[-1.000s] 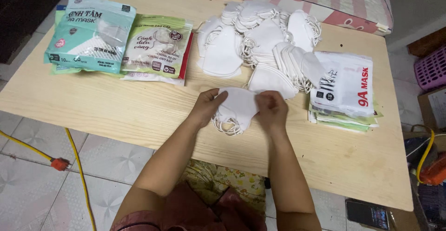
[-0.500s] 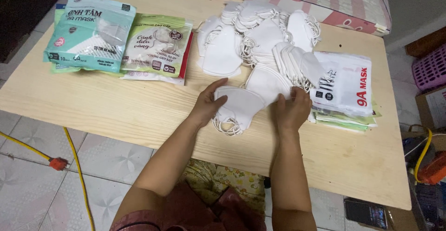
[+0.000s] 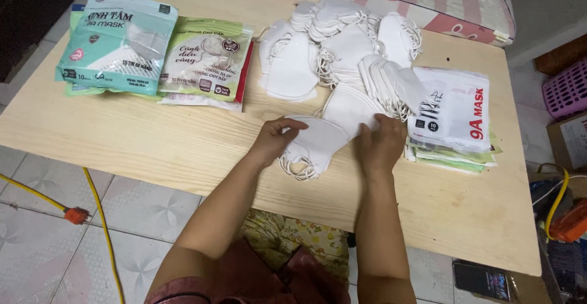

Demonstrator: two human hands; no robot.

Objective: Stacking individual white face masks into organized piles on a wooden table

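My left hand (image 3: 274,140) rests on the left edge of a small stack of white face masks (image 3: 315,143) lying near the front of the wooden table (image 3: 159,151). Fingers of my right hand (image 3: 380,142) pinch the edge of another white mask (image 3: 348,107) just behind that stack. Elastic ear loops hang from the stack's front. A large heap of loose white masks (image 3: 342,44) spreads across the back middle of the table.
Teal mask packets (image 3: 119,41) and green-and-red packets (image 3: 208,59) lie at the back left. White printed packets over green ones (image 3: 455,111) sit at the right. A yellow cable with orange plug (image 3: 76,215) crosses the tiled floor. A pink basket (image 3: 565,87) stands at the right.
My right hand moved off the front stack to the right and back, and now grips a mask from the pile behind. My left hand stayed on the stack.
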